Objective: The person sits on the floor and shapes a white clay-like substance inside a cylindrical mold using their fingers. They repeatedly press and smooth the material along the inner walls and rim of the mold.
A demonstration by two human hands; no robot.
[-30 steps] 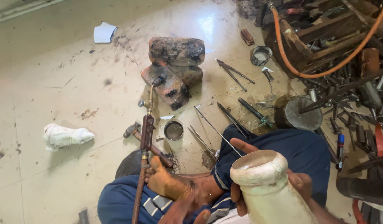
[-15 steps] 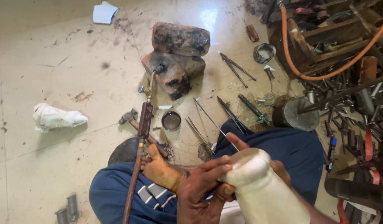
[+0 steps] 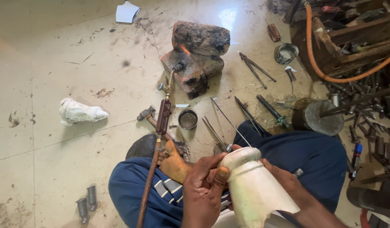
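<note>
Both hands are closed on a pale, broken-edged jar (image 3: 256, 188) that is held over the lap. By the left hand (image 3: 203, 192) the jar's rounded neck is gripped, with the thumb laid against the rim; by the right hand (image 3: 283, 179) the body is cradled from behind, so that its fingers are mostly hidden. The jar is tilted, with its mouth turned up and away and its jagged lower edge near the bottom of the view.

A bare foot (image 3: 174, 162) is seen just beside the left hand, resting across a blue trouser leg (image 3: 131, 192). A gas torch (image 3: 163, 118) with a brown handle is laid over the leg, and its nozzle is pointed at stacked, scorched bricks (image 3: 197, 55), where a small flame is visible. On the tiled floor (image 3: 55, 84), a small round tin (image 3: 188, 119), thin metal rods (image 3: 226, 122), tongs (image 3: 254, 67) and a crumpled white cloth (image 3: 79, 112) are scattered. An orange hose (image 3: 326, 76) is looped by the clutter at the right.
</note>
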